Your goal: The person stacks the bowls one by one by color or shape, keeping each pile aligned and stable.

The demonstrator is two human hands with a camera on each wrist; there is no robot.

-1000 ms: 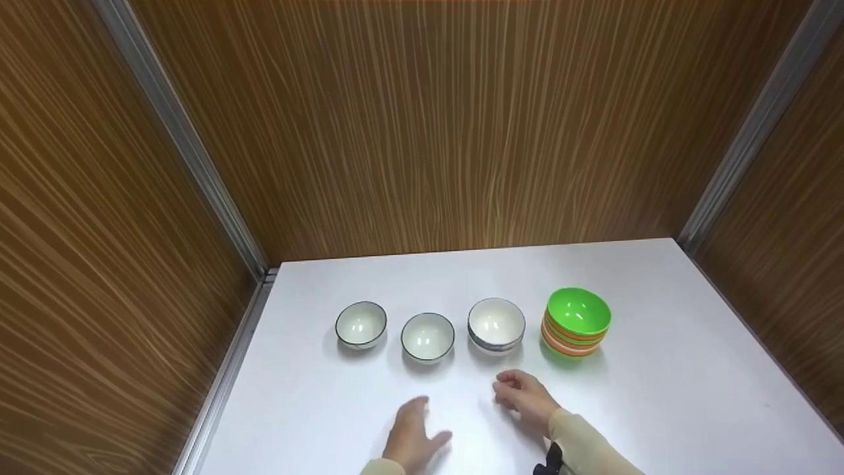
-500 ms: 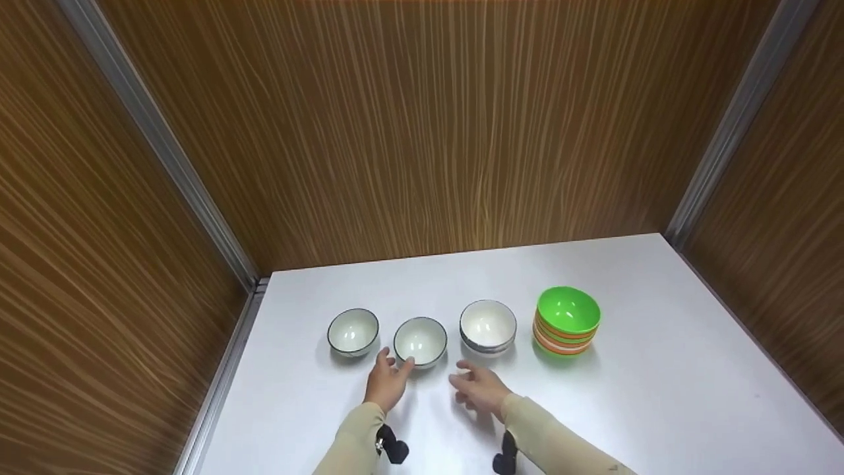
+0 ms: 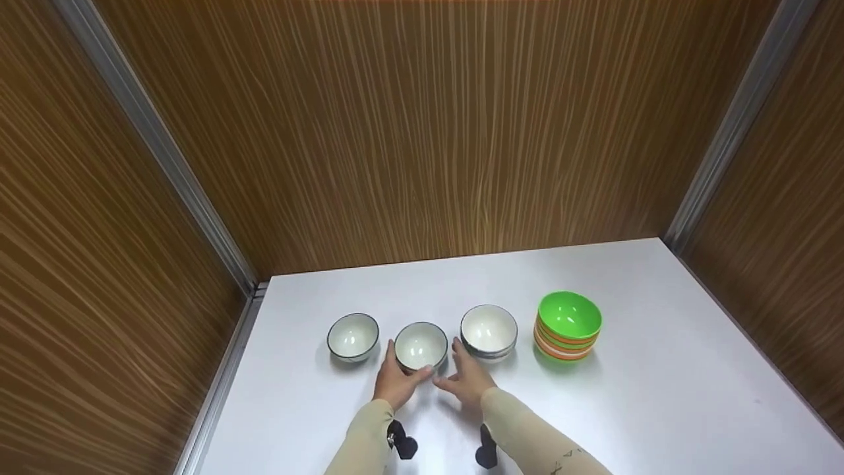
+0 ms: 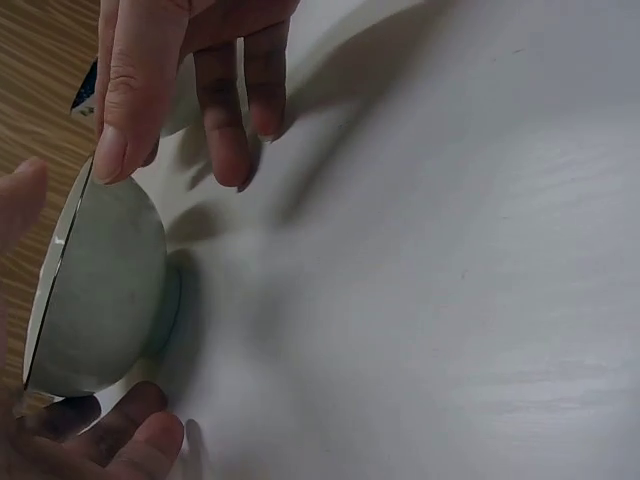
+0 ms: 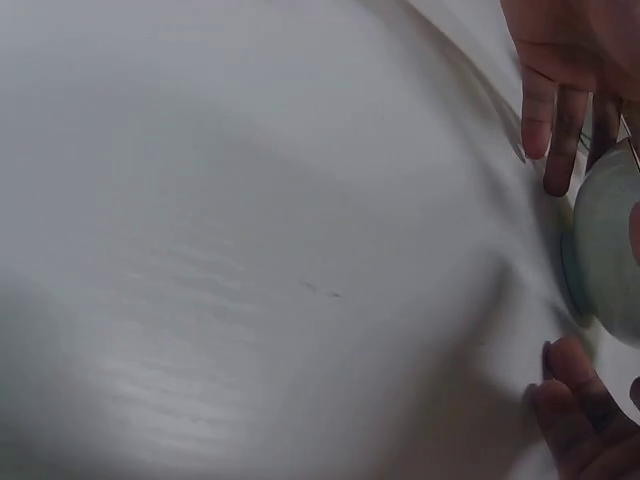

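A small white bowl with a dark rim (image 3: 421, 344) stands upright on the table between my two hands. My left hand (image 3: 395, 384) cups its left side, fingers curved along the wall and thumb across the front near the rim. From the right, my right hand (image 3: 471, 382) reaches around the same bowl with fingers extended and thumb spread toward its front. In the left wrist view the bowl (image 4: 105, 285) shows its outer wall and foot, with fingers on both sides of it. The right wrist view has only part of the bowl (image 5: 608, 240) at its edge.
Another white bowl (image 3: 353, 336) stands to the left. Close beyond my right fingers is a nested stack of white bowls (image 3: 488, 330), and farther right a taller stack of green and orange bowls (image 3: 568, 323). Wood-patterned panels (image 3: 422, 132) enclose the white table (image 3: 659, 369).
Both hands have moved forward and inward to the middle white bowl. The left hand has closed around its side, and the right has come up on the other side. The bowls stay in place.
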